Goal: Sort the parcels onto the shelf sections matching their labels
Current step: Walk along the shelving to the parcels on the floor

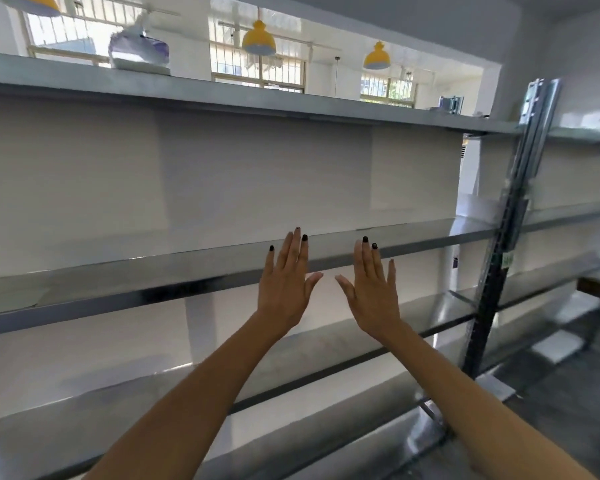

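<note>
Shelf (222,268) ahead, left hand (284,292), right hand (374,296) raised flat

A single wide-angle view from the person's head faces a long grey metal shelving unit (194,275) at close range, angled slightly rightward so its tiers recede toward a perforated steel upright post (513,216). It looks level to slightly upward, catching yellow pendant lamps (258,39) and barred windows (257,69) above the top tier.

My left hand (284,285): flat, fingers spread, holding nothing.
My right hand (373,289): likewise, just beside it.
Shelf (118,271): metal, behind both.
</note>
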A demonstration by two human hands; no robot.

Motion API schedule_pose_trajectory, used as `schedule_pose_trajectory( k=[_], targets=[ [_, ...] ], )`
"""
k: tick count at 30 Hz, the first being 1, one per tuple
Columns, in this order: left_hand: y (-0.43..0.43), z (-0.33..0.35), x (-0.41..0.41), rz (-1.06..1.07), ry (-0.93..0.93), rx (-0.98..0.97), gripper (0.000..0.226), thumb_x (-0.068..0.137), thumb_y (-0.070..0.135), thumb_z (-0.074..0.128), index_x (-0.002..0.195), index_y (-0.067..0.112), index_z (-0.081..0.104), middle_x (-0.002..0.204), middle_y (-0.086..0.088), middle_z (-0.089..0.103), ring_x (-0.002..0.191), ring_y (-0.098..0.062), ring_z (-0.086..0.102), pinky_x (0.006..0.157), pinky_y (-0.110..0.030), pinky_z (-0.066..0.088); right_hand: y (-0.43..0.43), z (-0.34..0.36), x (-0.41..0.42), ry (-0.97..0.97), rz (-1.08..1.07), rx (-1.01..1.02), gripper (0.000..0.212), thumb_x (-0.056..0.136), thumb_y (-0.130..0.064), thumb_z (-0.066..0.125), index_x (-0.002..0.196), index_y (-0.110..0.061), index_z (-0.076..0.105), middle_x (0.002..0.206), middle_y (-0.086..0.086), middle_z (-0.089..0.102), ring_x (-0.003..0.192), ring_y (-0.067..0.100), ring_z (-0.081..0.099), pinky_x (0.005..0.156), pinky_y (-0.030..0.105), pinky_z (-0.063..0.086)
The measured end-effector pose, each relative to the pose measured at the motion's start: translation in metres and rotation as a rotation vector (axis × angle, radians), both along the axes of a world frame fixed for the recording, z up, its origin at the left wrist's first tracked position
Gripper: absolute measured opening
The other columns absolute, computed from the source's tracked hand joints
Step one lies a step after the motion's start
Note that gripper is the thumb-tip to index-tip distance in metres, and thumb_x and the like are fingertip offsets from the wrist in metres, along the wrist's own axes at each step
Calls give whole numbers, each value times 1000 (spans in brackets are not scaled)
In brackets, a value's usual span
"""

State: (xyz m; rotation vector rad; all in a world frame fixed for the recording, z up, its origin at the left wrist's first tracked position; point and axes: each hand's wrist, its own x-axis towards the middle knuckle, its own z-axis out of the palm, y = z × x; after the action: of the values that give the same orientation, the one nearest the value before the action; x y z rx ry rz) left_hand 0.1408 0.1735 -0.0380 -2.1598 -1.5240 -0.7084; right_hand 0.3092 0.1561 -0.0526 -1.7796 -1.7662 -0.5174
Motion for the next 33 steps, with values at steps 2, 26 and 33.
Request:
schedule_pose_trajectory(
  k=[2,26,33],
  targets=[
    [4,1,14,-52,5,-8,76,89,60,5,150,17,-11,158,-2,-18,144,-19,-19,116,-41,-7,-1,-1,15,2,-39,-3,91,81,-70,-14,151,-14,1,160,6,1,147,24,4,118,48,4],
    [0,-34,158,-510,111,-56,83,87,65,4,152,13,6,161,-4,-6,143,-18,-15,120,-51,3,-90,-19,156,91,-448,-157,70,94,-56,15,151,-22,-5,160,5,-6,148,27,-2,113,62,3],
    [-11,-29,247,-566,69,-97,88,82,67,-1,152,13,1,160,-3,-10,147,-17,-12,117,-46,-6,-110,-24,235,92,-501,-170,69,95,-55,20,151,-21,-3,160,5,-4,148,27,-1,112,62,1]
  ],
)
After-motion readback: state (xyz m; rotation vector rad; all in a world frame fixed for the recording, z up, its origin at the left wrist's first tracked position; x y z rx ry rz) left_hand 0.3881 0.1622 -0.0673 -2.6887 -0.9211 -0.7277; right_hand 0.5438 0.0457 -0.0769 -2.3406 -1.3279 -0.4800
